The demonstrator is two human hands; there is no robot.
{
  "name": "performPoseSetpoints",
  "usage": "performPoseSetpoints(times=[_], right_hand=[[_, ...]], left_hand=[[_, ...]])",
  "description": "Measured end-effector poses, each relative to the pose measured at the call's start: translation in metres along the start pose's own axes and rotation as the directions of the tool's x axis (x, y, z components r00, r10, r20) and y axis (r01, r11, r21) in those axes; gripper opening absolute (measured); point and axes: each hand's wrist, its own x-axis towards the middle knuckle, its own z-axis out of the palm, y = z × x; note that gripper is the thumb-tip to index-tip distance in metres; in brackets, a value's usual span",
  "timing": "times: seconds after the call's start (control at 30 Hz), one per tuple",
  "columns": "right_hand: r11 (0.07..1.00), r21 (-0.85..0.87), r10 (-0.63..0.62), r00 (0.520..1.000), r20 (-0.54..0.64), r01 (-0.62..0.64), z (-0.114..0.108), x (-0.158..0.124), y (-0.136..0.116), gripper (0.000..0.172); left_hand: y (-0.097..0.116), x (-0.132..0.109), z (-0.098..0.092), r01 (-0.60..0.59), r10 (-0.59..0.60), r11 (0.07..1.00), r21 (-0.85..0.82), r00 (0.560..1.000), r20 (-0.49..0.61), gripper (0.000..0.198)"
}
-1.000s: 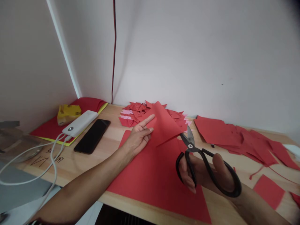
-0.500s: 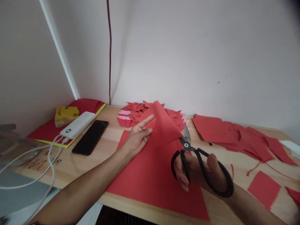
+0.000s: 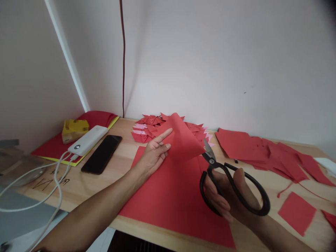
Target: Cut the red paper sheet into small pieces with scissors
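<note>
My left hand (image 3: pixel 154 153) holds up a folded red paper piece (image 3: pixel 182 140), thumb behind it and index finger stretched along its edge. Black-handled scissors (image 3: pixel 228 182) are gripped in my right hand (image 3: pixel 228 196), their short steel blades at the lower right corner of that raised piece. Both hands hover over a large red sheet (image 3: pixel 173 196) lying flat on the wooden table (image 3: pixel 115 164).
A pile of cut red and pink paper shapes (image 3: pixel 149 127) lies by the wall. Red offcuts (image 3: pixel 265 150) spread to the right, with a red square (image 3: pixel 296 211) nearer. On the left are a black phone (image 3: pixel 102 153), a white power bank (image 3: pixel 88 140) with cables, and a yellow box (image 3: pixel 75 128).
My right hand shifted the scissors slightly right and the blades now sit at the corner of the raised paper. The left hand has kept its hold.
</note>
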Motion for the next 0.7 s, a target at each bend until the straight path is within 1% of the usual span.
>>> performPoseSetpoints(times=[0.17, 0.3, 0.4, 0.5, 0.63, 0.7], right_hand=[[0.998, 0.053, -0.028, 0.999, -0.029, 0.029, 0.006, 0.0, 0.001, 0.063], [0.997, 0.073, -0.012, 0.998, -0.062, 0.016, 0.009, 0.004, 0.001, 0.06], [0.994, 0.107, 0.009, 0.998, -0.059, -0.003, 0.007, 0.005, 0.002, 0.056], [0.991, 0.136, 0.016, 1.0, -0.025, -0.013, 0.003, 0.007, 0.004, 0.053], [0.996, 0.088, 0.015, 1.0, -0.013, -0.014, -0.004, 0.006, 0.007, 0.05], [0.999, 0.043, 0.012, 0.999, -0.052, -0.01, -0.008, 0.005, 0.01, 0.05]], left_hand=[[0.0, 0.001, -0.002, -0.008, 0.008, 1.0, 0.005, 1.0, 0.004, 0.06], [0.002, 0.0, -0.002, -0.011, 0.011, 1.0, 0.023, 1.0, 0.001, 0.058], [0.004, 0.0, 0.0, -0.036, 0.036, 0.999, 0.03, 0.999, -0.024, 0.056], [0.005, 0.0, 0.001, -0.044, 0.045, 0.999, 0.03, 0.999, -0.02, 0.056], [0.004, 0.001, -0.002, -0.039, 0.039, 0.999, 0.024, 0.999, -0.007, 0.056], [0.003, 0.001, -0.003, -0.033, 0.033, 0.999, 0.021, 0.999, -0.01, 0.057]])
